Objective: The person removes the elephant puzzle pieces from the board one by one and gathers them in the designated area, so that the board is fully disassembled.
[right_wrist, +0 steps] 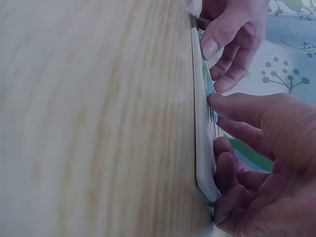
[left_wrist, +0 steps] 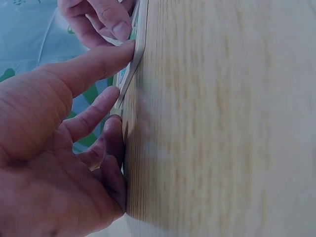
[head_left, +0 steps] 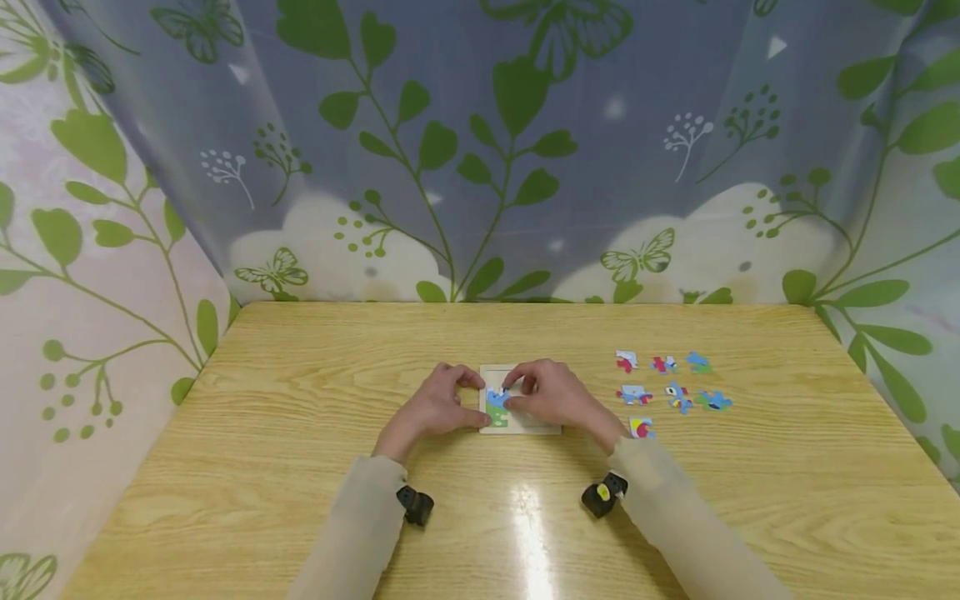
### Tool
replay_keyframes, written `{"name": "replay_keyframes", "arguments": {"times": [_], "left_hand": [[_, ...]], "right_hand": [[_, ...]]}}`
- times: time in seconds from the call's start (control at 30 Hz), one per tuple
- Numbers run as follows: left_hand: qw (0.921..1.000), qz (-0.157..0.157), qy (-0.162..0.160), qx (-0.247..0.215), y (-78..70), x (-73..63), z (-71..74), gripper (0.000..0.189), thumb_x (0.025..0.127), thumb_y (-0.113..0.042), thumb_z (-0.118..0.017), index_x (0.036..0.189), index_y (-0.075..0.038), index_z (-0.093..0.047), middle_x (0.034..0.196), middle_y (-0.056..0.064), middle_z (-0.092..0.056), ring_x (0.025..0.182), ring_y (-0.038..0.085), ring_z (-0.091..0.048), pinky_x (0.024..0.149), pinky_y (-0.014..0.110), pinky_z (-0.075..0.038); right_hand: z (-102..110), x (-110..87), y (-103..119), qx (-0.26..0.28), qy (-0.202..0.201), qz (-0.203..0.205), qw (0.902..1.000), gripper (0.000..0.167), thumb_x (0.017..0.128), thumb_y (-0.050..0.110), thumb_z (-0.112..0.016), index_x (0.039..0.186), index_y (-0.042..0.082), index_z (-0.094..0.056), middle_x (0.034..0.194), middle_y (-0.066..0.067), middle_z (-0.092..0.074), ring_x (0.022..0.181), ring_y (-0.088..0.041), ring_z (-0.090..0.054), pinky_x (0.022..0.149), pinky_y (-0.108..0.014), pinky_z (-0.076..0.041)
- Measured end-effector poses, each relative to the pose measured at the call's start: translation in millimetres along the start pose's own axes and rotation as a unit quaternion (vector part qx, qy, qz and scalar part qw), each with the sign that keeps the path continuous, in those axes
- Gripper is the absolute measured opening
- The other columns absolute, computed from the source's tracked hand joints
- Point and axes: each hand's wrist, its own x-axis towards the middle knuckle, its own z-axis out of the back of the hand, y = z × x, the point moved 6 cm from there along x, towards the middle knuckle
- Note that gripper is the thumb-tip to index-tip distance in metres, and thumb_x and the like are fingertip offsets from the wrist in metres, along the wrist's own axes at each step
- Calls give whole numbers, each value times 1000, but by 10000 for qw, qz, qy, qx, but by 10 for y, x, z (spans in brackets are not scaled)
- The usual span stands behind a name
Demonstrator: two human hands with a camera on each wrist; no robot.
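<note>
A square, pale-rimmed puzzle tray (head_left: pixel 536 421) lies flat on the table, with blue and green puzzle pieces (head_left: pixel 497 415) in its left part. Along the tray's left side, my left hand (head_left: pixel 435 402) holds the rim, thumb at the near corner and forefinger at the far one. My right hand (head_left: pixel 553 395) is over the tray's middle, pinching a blue puzzle piece (right_wrist: pixel 214 104) between thumb and forefinger. The fingers partly hide that piece, so its full shape cannot be made out. In the left wrist view, the left thumb (left_wrist: pixel 106 63) presses on the tray's edge.
Several loose puzzle pieces lie in rows to the right of the tray, among them a red and white piece (head_left: pixel 626 360) and a blue and green piece (head_left: pixel 715 401). The wooden table (head_left: pixel 315 375) ends at a leaf-patterned curtain (head_left: pixel 465 167) behind.
</note>
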Motion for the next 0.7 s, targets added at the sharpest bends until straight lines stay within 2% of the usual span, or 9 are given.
{"name": "replay_keyframes", "arguments": {"times": [0.43,0.7], "left_hand": [[9998,160,56,35,20,19,-10,47,82,-29,-87,122,-19,-66,127,6,-52,98,21,-51,84,35,-44],[9997,232,59,-58,12,14,4,46,81,-28,-87,121,-18,-65,128,7,-51,103,23,-53,90,40,-47]], "right_hand": [[-3,-23,47,354,-203,141,9991,16,88,10,-78,103,8,-73,86,-5,-69,77,-13,-62,70,-28,-50],[17,-23,22,638,-338,-61,9974,10,90,8,-72,100,10,-75,90,-6,-74,79,-13,-64,72,-28,-51]]}}
